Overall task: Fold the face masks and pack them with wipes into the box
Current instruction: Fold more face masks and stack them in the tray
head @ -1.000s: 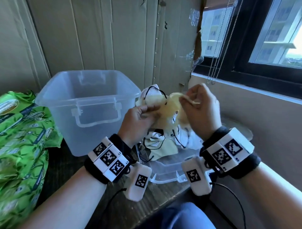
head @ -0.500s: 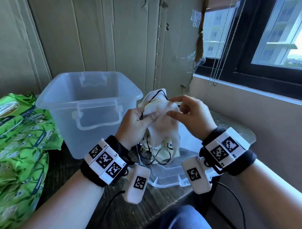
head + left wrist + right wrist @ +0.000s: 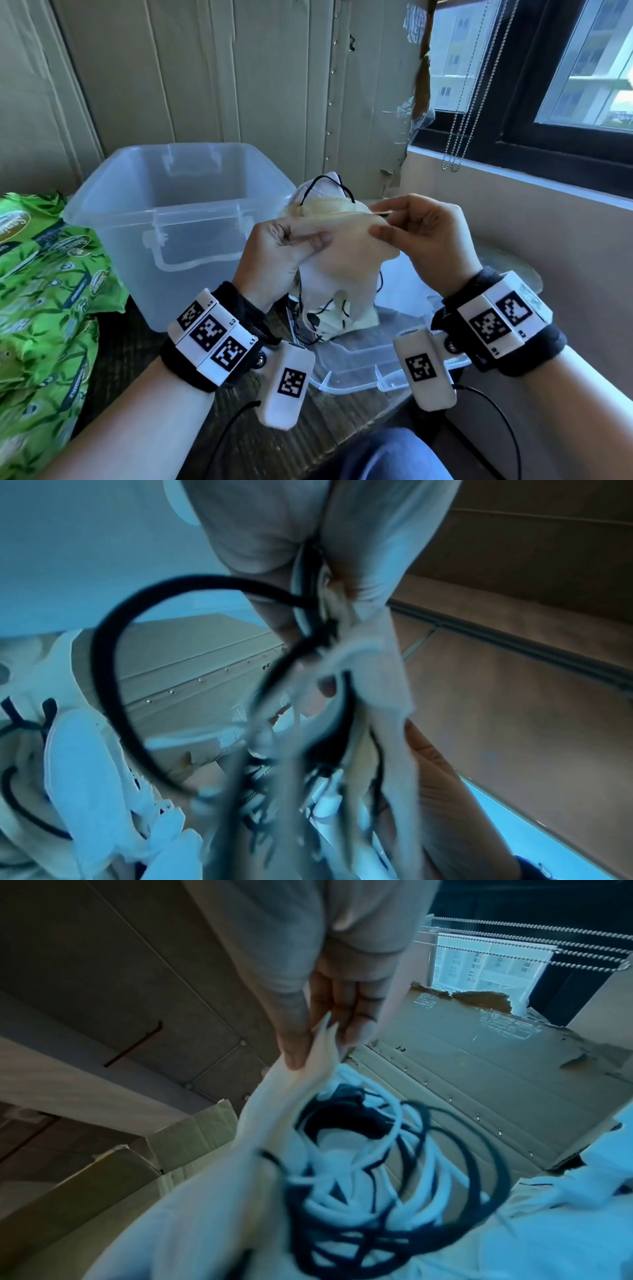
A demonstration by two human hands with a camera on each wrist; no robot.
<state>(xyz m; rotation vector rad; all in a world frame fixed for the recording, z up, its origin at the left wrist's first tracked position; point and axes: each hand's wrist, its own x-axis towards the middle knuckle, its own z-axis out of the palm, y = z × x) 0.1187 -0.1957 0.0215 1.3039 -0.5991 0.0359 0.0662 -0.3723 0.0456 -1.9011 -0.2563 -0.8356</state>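
A cream face mask [image 3: 346, 260] hangs in the air between my hands, above a pile of more masks [image 3: 329, 318] with black ear loops. My left hand [image 3: 291, 246] pinches its left side between thumb and fingers. My right hand [image 3: 404, 233] pinches its right top edge; the right wrist view shows the thumb and fingers [image 3: 298, 1042] closed on the cloth [image 3: 308, 1074]. In the left wrist view a black ear loop [image 3: 113, 669] dangles below the fingers. The clear plastic box [image 3: 178, 219] stands open just left of the mask. Green wipes packs [image 3: 44, 291] lie at far left.
The box's clear lid [image 3: 370, 363] lies flat on the dark wooden table under the mask pile. A wall ledge and window run along the right; bead chains [image 3: 459, 130] hang there. Cardboard panels stand behind the box.
Both hands have spread apart and risen a little, stretching the mask's top edge wide. The right hand moved from the mask's middle out to its right edge.
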